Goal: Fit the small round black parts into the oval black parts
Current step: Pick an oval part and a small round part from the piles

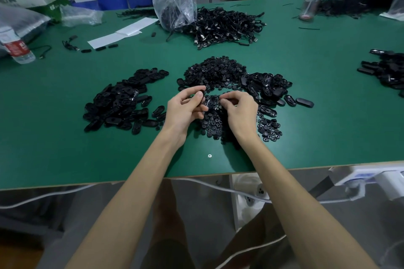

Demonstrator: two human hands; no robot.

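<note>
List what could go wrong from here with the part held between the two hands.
1. The left hand holds an oval part right above the loose round parts; a slipped piece would likely vanish among look-alikes.
2. The right hand curls over whatever it pinches, so a crooked fit may go unseen.
3. The left oval pile and right oval pile look alike; finished and unfinished parts could get mixed.

Soft, even overhead light falls on the matte green tabletop [306,116], leaving only faint shadows under the bare forearms [131,192]. The heaped glossy black plastic parts [214,72] carry small highlights. Wide-angle bend curves the table's edges; the far crumpled clear plastic bags [172,0] look smeared.
</note>
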